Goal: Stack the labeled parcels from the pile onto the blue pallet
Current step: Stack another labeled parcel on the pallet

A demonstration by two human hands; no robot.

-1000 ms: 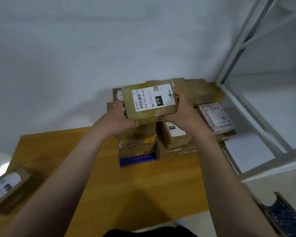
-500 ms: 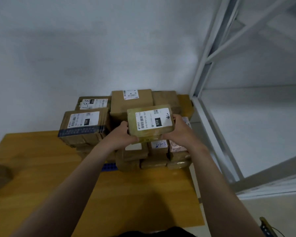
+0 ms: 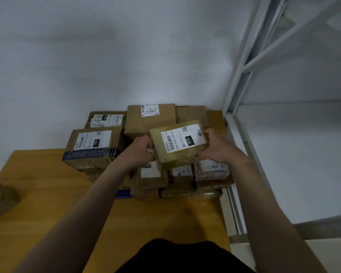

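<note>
The wooden table (image 3: pixel 47 194) and white rack (image 3: pixel 242 75) sat much as 0.5 s before, w/ the parcel stack (image 3: pixel 150 125) by the wall covering nearly all of the blue pallet (image 3: pixel 124 194), only a blue strip showing front-left. The held parcel (image 3: pixel 177 144), "010" label up, was over the stack's front row, approx. where it was half a sec earlier but turned slightly more. Left hand (image 3: pixel 140 152) gripped its left end and right hand (image 3: pixel 217 146) its right end, fingers curled round the edges, hands apart w/ the parcel between.
</note>
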